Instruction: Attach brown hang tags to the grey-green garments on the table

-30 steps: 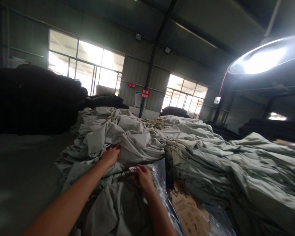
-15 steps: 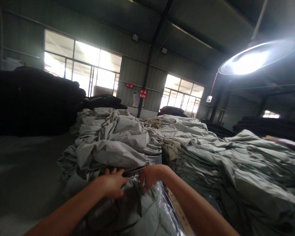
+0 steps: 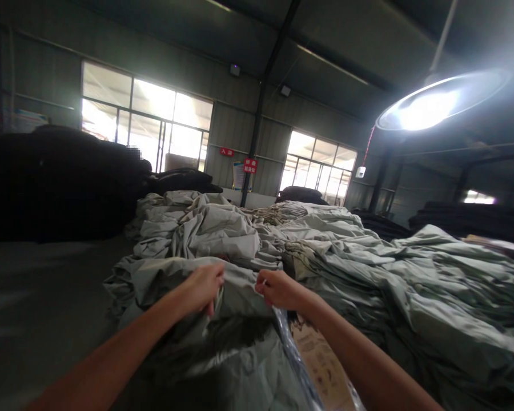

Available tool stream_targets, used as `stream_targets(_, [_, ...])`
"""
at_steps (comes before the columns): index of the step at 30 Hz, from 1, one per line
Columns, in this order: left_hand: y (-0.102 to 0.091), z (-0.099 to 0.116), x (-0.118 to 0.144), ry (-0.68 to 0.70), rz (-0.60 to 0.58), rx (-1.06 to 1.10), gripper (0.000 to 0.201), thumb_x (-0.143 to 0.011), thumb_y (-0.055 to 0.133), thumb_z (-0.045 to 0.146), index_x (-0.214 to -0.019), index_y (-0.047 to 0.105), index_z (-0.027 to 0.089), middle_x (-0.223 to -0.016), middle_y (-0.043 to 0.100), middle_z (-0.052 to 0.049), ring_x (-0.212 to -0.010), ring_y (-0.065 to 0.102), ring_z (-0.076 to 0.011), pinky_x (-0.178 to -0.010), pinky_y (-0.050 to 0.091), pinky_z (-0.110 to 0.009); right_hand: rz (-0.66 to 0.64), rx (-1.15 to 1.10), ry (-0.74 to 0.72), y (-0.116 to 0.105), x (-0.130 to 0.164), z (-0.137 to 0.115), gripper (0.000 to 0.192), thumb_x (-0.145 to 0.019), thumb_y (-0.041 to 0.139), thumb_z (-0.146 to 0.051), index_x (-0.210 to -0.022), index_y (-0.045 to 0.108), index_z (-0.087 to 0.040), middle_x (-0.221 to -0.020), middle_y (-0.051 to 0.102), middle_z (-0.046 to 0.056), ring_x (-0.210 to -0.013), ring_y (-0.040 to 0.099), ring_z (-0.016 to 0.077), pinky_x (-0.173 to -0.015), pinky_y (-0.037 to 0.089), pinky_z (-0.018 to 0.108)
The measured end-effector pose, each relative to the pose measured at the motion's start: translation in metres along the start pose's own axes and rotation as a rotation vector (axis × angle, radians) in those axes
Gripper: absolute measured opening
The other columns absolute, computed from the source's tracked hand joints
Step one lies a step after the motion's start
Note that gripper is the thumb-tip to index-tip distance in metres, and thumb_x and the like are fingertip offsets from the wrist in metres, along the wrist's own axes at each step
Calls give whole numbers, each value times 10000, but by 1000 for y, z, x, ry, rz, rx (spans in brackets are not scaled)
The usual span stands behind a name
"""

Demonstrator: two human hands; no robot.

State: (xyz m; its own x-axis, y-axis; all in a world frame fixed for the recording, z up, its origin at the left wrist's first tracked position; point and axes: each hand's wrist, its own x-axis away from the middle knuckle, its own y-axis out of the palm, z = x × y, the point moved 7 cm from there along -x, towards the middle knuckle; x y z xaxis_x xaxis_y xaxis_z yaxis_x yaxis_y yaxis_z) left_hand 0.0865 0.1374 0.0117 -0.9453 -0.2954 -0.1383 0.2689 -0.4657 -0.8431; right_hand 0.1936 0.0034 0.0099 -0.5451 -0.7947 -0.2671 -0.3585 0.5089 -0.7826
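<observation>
Both hands (image 3: 240, 288) now higher — lifting the grey cloth (image 3: 240, 291).

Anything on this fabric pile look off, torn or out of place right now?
No tear or spill shows. The grey-green cloth both hands pinch is crumpled. Clear plastic sheet and printed cardboard poke out between the heaps, an odd mix.
</observation>
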Motion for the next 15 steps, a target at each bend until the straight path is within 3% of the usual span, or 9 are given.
stream_targets(1, [-17,-3,-10,-35,67,8,305,-856,253,196,-969,536,186,-540,587,17,-474,589,-156,-465,423,-237,-11,-68,18,-2,-3,-4,93,-733,523,-233,-741,611,-204,-409,534,-50,-362,455,119,-424,313,219])
stream_targets(4, [-84,-10,-27,-58,599,-111,177,-839,364,196,-871,538,182,-780,642,-33,-764,626,-168,-672,454,-247,60,-94,-38,-2,-6,-18,168,-704,585,-259,-855,609,-190,-501,607,-25,-432,530,148,-460,370,238])
stream_targets(5, [-96,-15,-32,-62,694,-160,177,-844,363,191,-874,537,180,-836,644,-49,-829,619,-179,-729,448,-258,87,-30,-88,1,-6,-23,247,-684,615,-255,-921,615,-188,-618,659,7,-542,585,173,-527,413,261])
stream_targets(7, [-105,-28,-42,-74,771,-231,215,-853,332,167,-912,539,171,-917,639,-80,-919,598,-193,-803,429,-272,78,144,-153,13,-7,-31,491,-654,665,-252,-1134,572,-215,-1011,668,87,-892,612,253,-744,446,339])
stream_targets(9, [-97,-48,-52,-115,751,-244,251,-861,327,194,-999,532,145,-976,631,-119,-966,588,-218,-825,426,-291,6,299,-130,29,-13,-28,733,-651,693,-280,-1326,408,-313,-1397,407,94,-1222,399,368,-936,348,478])
stream_targets(10, [-88,-60,-56,-150,714,-240,292,-867,341,245,-1067,515,125,-999,626,-142,-976,588,-238,-823,431,-309,-24,360,-94,36,-18,-24,804,-655,700,-305,-1365,327,-370,-1490,242,61,-1300,246,426,-971,279,562])
stream_targets(13, [-47,-104,-62,-304,470,-248,601,-850,366,475,-1331,331,115,-1128,579,-198,-1029,580,-307,-836,438,-383,-39,473,-15,48,-40,-13,839,-693,671,-408,-1379,190,-467,-1532,-33,-25,-1307,-41,523,-920,156,736])
stream_targets(15, [-23,-124,-61,-314,337,-314,553,-859,376,403,-1371,315,200,-1290,469,-199,-1110,540,-315,-881,417,-397,-30,488,0,55,-56,-8,805,-729,616,-488,-1381,145,-479,-1527,-79,-36,-1302,-67,527,-895,155,761])
